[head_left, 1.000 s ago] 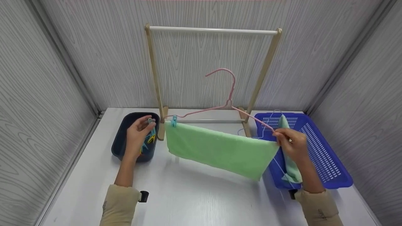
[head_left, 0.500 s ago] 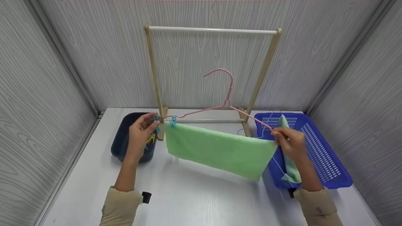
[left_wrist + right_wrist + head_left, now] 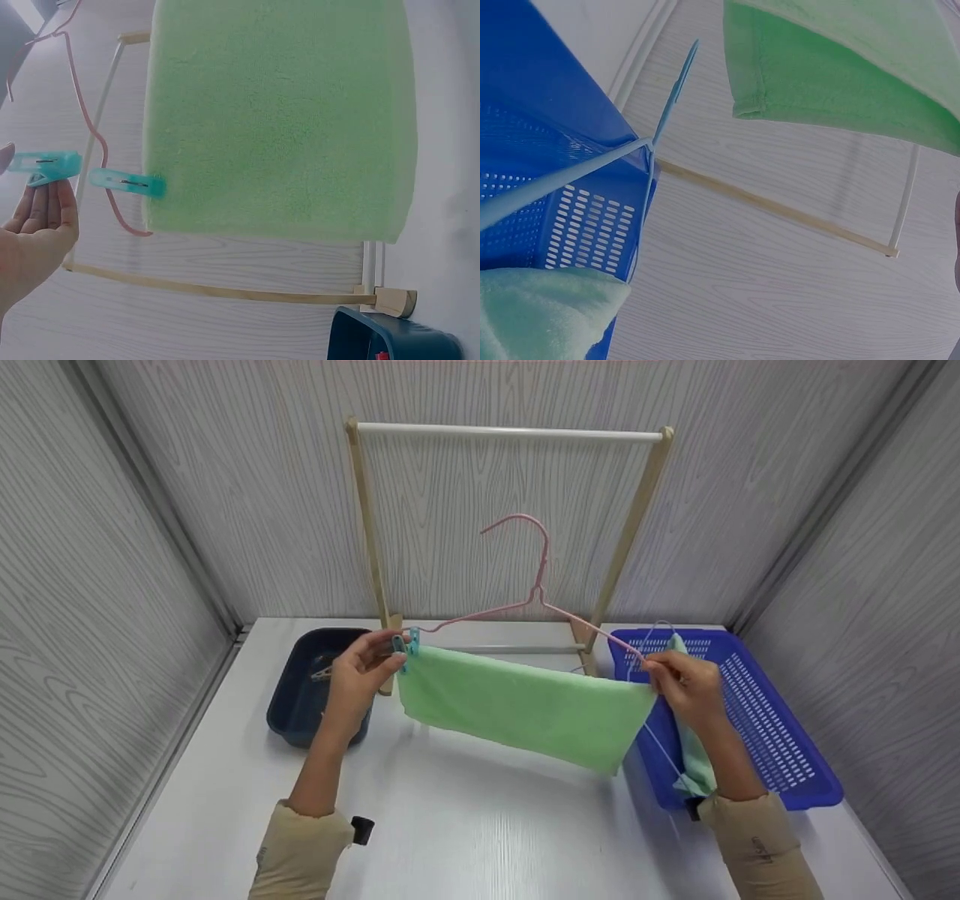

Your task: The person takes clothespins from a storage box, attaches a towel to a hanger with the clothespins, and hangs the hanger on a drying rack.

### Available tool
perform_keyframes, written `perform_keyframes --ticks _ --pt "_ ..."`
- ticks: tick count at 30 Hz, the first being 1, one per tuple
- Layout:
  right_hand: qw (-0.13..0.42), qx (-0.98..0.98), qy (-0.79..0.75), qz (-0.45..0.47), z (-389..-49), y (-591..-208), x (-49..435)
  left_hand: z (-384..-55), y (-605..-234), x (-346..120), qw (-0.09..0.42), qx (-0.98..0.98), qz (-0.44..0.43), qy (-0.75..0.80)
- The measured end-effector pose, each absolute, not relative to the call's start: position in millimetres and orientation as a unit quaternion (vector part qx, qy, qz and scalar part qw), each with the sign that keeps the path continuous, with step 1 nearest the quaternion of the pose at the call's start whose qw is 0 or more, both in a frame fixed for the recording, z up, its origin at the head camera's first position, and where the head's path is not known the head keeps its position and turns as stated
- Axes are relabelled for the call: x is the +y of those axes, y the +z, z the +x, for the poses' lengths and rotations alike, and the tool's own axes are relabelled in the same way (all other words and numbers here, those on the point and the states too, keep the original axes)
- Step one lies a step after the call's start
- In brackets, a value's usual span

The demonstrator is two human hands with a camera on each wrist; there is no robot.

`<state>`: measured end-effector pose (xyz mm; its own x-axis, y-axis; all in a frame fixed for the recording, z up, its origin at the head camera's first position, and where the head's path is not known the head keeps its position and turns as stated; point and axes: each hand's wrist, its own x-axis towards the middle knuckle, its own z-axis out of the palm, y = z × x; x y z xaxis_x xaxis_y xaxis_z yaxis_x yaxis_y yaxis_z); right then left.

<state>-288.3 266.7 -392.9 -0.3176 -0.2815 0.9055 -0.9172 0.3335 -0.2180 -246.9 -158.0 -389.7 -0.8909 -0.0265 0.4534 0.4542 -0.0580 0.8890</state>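
A light green towel (image 3: 525, 705) hangs folded from a pink wire hanger (image 3: 487, 611), its left end higher than its right. One teal clothespin (image 3: 415, 640) clips the towel's top edge to the hanger near the left corner. Between thumb and fingers my left hand (image 3: 358, 679) pinches a second teal clothespin (image 3: 45, 163), just left of the clipped one and apart from the towel in the left wrist view. My right hand (image 3: 691, 690) pinches the hanger's right end together with the towel's corner.
Behind stands a wooden rack with a white top rail (image 3: 510, 433). At left is a dark blue tub (image 3: 281, 712) with clothespins, partly behind my left arm. At right, a blue basket (image 3: 814, 761) holds another green towel (image 3: 697, 772) and a light blue hanger (image 3: 562, 176).
My left hand has carried its clothespin from over the tub rightward to the towel's left corner. The hanger and towel have risen slightly and shifted a little left with my right hand.
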Motion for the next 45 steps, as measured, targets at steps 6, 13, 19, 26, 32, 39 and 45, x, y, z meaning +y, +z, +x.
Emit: perform_keyframes --ticks 6,13,19,26,32,39,45 --pt "0.392 -0.712 0.407 0.416 -290 -396 266 -248 -387 -152 0.167 -0.665 -0.171 -0.707" --pt "0.379 -0.711 0.417 0.421 -291 -398 264 -248 -385 -144 0.139 -0.647 -0.195 -0.724" --pt "0.378 -0.709 0.421 0.421 -289 -398 263 -247 -386 -137 0.138 -0.642 -0.219 -0.722" --pt "0.383 -0.712 0.419 0.414 -285 -399 263 -248 -389 -128 0.135 -0.652 -0.219 -0.713" --pt "0.388 -0.712 0.415 0.413 -287 -400 263 -247 -390 -124 0.135 -0.654 -0.217 -0.712" --pt "0.389 -0.705 0.418 0.421 -288 -401 262 -247 -390 -119 0.128 -0.660 -0.222 -0.706" --pt "0.382 -0.701 0.424 0.427 -289 -401 260 -249 -390 -115 0.117 -0.662 -0.234 -0.703"
